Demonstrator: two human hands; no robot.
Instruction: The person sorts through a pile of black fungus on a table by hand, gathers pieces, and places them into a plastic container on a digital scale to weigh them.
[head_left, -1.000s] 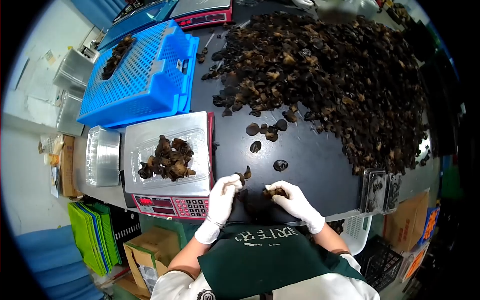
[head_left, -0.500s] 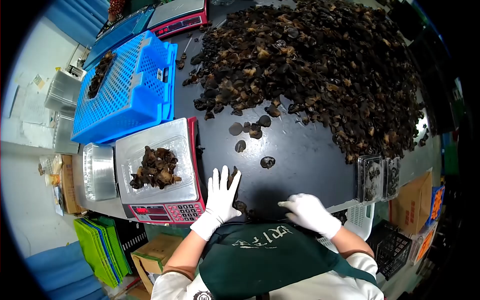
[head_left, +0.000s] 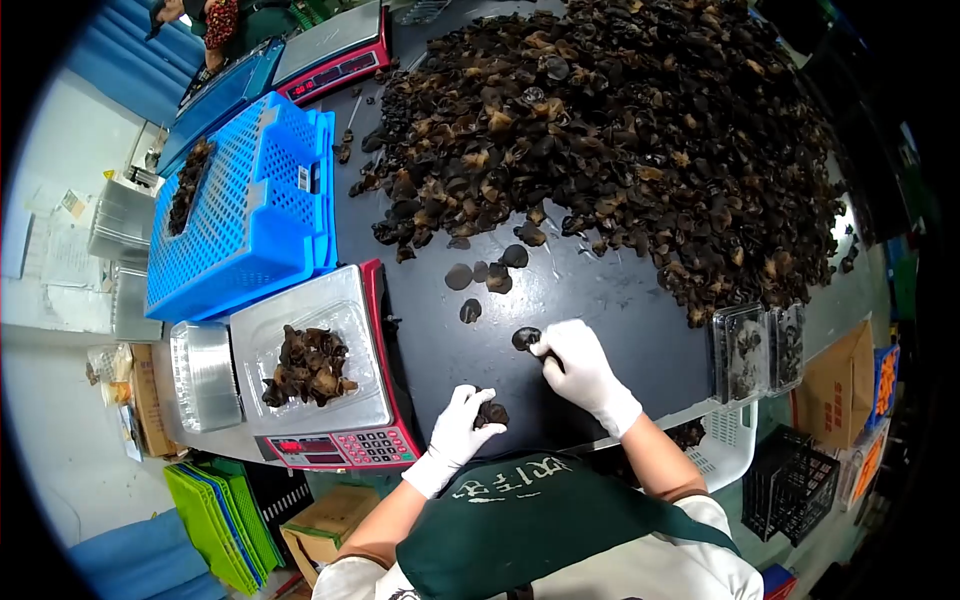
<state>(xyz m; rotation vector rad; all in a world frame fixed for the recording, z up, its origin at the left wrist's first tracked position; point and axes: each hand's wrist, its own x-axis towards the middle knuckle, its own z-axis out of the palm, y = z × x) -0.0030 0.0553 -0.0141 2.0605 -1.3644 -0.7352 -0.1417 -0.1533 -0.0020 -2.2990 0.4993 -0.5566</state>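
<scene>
My left hand (head_left: pixel 463 428), in a white glove, is curled round some dark brown wood ear mushrooms (head_left: pixel 491 413) near the table's front edge. My gloved right hand (head_left: pixel 583 372) reaches over the dark tabletop, its thumb and forefinger closed on the edge of a single wood ear (head_left: pixel 524 339). Several loose wood ears (head_left: pixel 470 311) lie beyond my hands. To the left, a red-sided scale (head_left: pixel 372 330) carries a clear plastic tray holding a clump of wood ears (head_left: pixel 308 367).
A large heap of wood ears (head_left: pixel 620 150) covers the far table. Blue baskets (head_left: pixel 250 200) stand behind the scale, with stacked clear trays (head_left: pixel 205 375) at its left. Filled clear boxes (head_left: pixel 742 350) sit at the right edge. Another person's arm (head_left: pixel 218 30) shows at the far left.
My left hand has gone from spread flat on the table to curled round wood ears. My right hand has moved forward and left onto a single wood ear.
</scene>
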